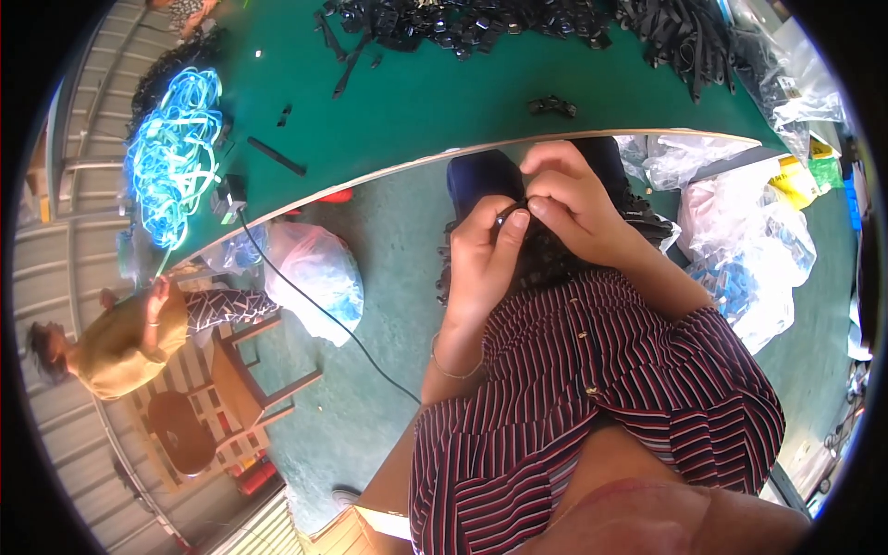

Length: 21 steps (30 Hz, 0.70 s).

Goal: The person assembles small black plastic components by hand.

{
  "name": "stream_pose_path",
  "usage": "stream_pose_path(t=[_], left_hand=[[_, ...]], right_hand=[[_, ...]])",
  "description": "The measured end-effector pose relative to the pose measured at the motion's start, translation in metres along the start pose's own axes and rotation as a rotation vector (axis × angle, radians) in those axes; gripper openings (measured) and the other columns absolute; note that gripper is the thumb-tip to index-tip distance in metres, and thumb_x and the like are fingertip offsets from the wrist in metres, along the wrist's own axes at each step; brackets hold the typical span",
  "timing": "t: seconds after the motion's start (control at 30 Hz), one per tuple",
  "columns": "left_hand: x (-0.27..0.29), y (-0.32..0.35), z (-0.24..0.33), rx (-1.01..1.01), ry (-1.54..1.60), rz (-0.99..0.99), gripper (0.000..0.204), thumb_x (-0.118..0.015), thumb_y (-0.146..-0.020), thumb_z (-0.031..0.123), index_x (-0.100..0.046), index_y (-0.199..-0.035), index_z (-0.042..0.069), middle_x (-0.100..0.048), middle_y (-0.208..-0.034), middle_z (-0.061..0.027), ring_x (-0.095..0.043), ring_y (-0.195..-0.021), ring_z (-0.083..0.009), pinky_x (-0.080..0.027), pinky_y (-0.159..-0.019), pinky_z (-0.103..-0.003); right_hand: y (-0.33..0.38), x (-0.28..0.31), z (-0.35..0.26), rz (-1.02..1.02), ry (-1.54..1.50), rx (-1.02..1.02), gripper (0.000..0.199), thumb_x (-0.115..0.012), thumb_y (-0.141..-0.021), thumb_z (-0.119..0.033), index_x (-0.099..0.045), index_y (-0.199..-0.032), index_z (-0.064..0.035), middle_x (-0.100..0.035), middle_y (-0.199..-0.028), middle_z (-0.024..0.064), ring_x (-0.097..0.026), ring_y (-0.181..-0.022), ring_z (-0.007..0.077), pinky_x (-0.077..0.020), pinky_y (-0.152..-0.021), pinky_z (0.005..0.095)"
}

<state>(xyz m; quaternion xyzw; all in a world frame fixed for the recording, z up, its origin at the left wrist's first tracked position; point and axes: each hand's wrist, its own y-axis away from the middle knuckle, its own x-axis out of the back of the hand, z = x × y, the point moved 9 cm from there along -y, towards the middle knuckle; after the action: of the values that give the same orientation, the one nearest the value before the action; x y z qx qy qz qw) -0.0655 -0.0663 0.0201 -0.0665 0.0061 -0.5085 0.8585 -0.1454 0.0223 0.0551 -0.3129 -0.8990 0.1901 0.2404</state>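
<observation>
Both hands meet over the lap, below the curved wooden edge of the green table (435,92). The left hand (481,254) and the right hand (573,203) press their fingertips together on one small black part (514,215) — dark and hard-looking, mostly hidden between thumb and fingers. A heap of similar black pieces (541,259) lies in the lap beneath, on a red-and-white striped garment; they are too many and too tangled to count.

On the table's felt-like top lie a large pile of black clips (462,23) along the far edge, one loose black clip (552,106) near the rim, and one coil of glossy blue cord (176,153) at the left. The middle of the table is open. Crinkled clear plastic bags (740,240) crowd the floor at the right; one more bag (314,273) sits left of the knees. Another person (120,342) sits on a wooden chair well apart at the left.
</observation>
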Motion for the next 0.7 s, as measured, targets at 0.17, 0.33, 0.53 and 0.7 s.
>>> stream_pose_path(t=[0.17, 0.33, 0.53, 0.7], left_hand=[[0.003, 0.003, -0.010, 0.063, 0.132, -0.097, 0.009, -0.056, -0.086, 0.009, -0.055, -0.086, 0.000, -0.051, -0.072, 0.0020, -0.043, -0.068, -0.0053, -0.039, -0.062, -0.020], [0.008, 0.001, -0.003, -0.005, 0.181, -0.012, 0.011, -0.053, -0.088, 0.008, -0.054, -0.097, 0.002, -0.053, -0.081, -0.0001, -0.046, -0.071, -0.0056, -0.040, -0.066, -0.020], [-0.004, -0.009, -0.011, 0.172, 0.554, -0.151, 0.013, -0.047, -0.091, 0.010, -0.053, -0.100, 0.003, -0.053, -0.085, -0.0028, -0.049, -0.072, -0.0099, -0.042, -0.066, -0.022], [-0.007, -0.009, -0.004, 0.135, 0.699, -0.197, 0.012, -0.050, -0.088, 0.013, -0.052, -0.095, 0.003, -0.052, -0.082, -0.0048, -0.047, -0.068, -0.0114, -0.039, -0.060, -0.022]], right_hand=[[0.006, 0.000, 0.006, 0.000, -0.609, -0.067, 0.006, -0.052, -0.084, -0.007, -0.054, -0.080, -0.0014, -0.043, -0.102, 0.0057, -0.045, -0.077, 0.0124, -0.0372, -0.068, 0.0259], [0.008, -0.025, 0.034, -0.112, -1.060, -0.341, 0.009, -0.049, -0.086, -0.010, -0.054, -0.084, -0.0026, -0.043, -0.105, 0.0037, -0.043, -0.076, 0.0089, -0.0362, -0.067, 0.0241], [0.000, -0.020, 0.023, -0.141, -0.614, -0.218, 0.014, -0.060, -0.080, -0.001, -0.053, -0.092, 0.0012, -0.054, -0.087, 0.0074, -0.060, -0.079, 0.0143, -0.0460, -0.070, 0.0245], [-0.002, -0.013, 0.015, -0.170, -0.314, 0.000, 0.015, -0.059, -0.081, 0.001, -0.052, -0.093, 0.0043, -0.054, -0.085, 0.0076, -0.063, -0.075, 0.0170, -0.0479, -0.068, 0.0241]])
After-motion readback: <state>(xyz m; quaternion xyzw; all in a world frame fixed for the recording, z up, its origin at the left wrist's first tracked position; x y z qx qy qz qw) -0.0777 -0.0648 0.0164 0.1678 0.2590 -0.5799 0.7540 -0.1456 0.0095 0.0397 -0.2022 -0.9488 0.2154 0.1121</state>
